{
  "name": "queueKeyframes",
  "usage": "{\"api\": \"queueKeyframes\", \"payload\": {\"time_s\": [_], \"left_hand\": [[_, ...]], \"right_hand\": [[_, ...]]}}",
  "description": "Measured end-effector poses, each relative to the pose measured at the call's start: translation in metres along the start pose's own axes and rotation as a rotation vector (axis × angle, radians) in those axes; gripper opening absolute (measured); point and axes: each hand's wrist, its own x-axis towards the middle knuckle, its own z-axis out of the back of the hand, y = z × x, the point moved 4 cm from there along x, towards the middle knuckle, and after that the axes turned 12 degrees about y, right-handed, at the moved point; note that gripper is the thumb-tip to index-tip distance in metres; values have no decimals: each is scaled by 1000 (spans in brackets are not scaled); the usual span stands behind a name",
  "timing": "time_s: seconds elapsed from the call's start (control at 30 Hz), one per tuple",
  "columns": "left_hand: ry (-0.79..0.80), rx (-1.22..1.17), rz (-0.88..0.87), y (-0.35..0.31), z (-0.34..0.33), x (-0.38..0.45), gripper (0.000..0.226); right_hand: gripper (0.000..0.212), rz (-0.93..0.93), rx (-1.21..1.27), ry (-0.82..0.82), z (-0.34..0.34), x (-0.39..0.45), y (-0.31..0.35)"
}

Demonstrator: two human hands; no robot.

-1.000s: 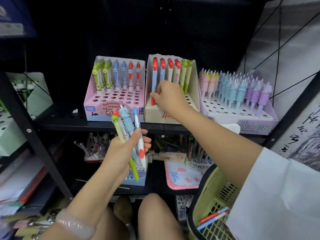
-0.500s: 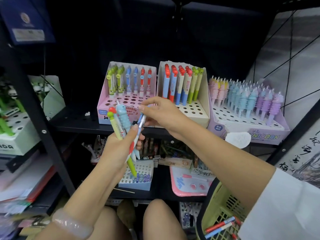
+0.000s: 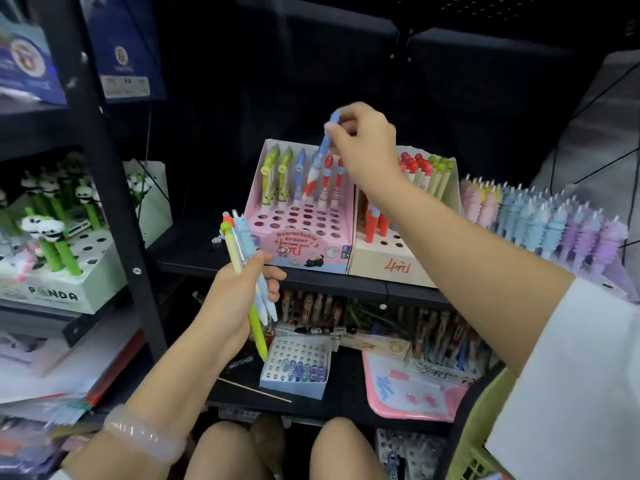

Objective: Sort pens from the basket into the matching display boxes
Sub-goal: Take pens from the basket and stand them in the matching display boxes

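A person crouches before a black shelf (image 3: 214,261) of pen displays, both forearms reaching forward. The right hand (image 3: 363,143) is raised above the pink display box (image 3: 298,244), its fingertips and thumb pinching the top of a blue-capped pen (image 3: 320,157) with a white and red barrel. The pen hangs tilted, its lower end among the back row of pens standing in that box; whether it sits in a hole cannot be told. The left hand (image 3: 232,299) is lower and nearer, just in front of the shelf edge, its fingers curled and thumb pressed around a small bunch of pens (image 3: 246,271): a yellow-green one with a red top, a pale blue character pen and a white one, tops pointing up. Just right of the pink box stands a cream display box (image 3: 391,265) with red and green pens, partly hidden by the right forearm. Further right is a box of pastel unicorn pens (image 3: 540,220). A yellow-green basket (image 3: 474,427) sits at the lower right, under a white sleeve (image 3: 571,375).
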Motion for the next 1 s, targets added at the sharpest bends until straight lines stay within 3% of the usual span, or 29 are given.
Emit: {"api": "queueKeyframes", "payload": {"time_s": [0.13, 0.4, 0.53, 0.7, 0.83, 1.0], "left_hand": [[47, 5, -25, -10, 4, 3, 15], [63, 25, -91, -8, 19, 0, 14], [69, 42, -111, -9, 20, 0, 16], [59, 51, -122, -11, 23, -1, 18], [67, 38, -114, -11, 21, -4, 17], [73, 48, -109, -11, 16, -6, 17]], "right_hand": [[18, 16, -214, -9, -15, 20, -8], [17, -72, -303, 65, -26, 38, -23], [20, -140, -427, 187, -35, 38, -34], [33, -82, -863, 140, -41, 46, -37], [32, -193, -844, 219, -47, 42, -51], [36, -99, -810, 156, -45, 26, -42]]}}
